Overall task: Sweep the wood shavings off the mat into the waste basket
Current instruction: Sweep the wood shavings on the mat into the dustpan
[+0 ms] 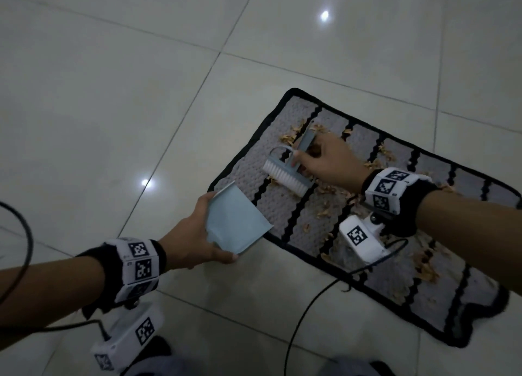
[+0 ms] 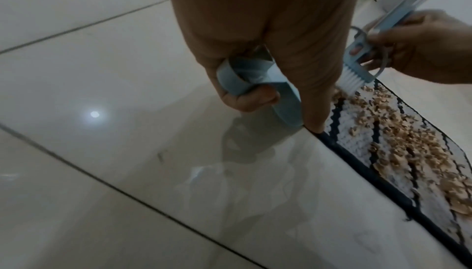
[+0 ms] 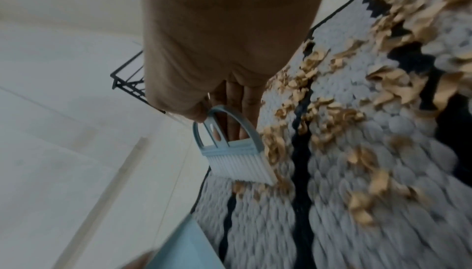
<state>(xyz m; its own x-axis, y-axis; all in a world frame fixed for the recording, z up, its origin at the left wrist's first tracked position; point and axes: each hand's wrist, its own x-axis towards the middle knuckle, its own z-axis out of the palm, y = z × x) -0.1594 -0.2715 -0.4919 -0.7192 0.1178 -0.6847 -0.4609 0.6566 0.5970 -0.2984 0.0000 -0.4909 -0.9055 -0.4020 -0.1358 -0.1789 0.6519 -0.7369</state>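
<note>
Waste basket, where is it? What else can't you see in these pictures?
- Waste basket: not plainly seen in any view. The right wrist view shows only part of a black wire frame, mostly hidden behind the right hand.
- Dustpan: its inside is turned away in the head view, and the left hand covers it in the left wrist view.
- Mat: its right end is cut off by the head view's edge.
- Wood shavings: blurred.
</note>
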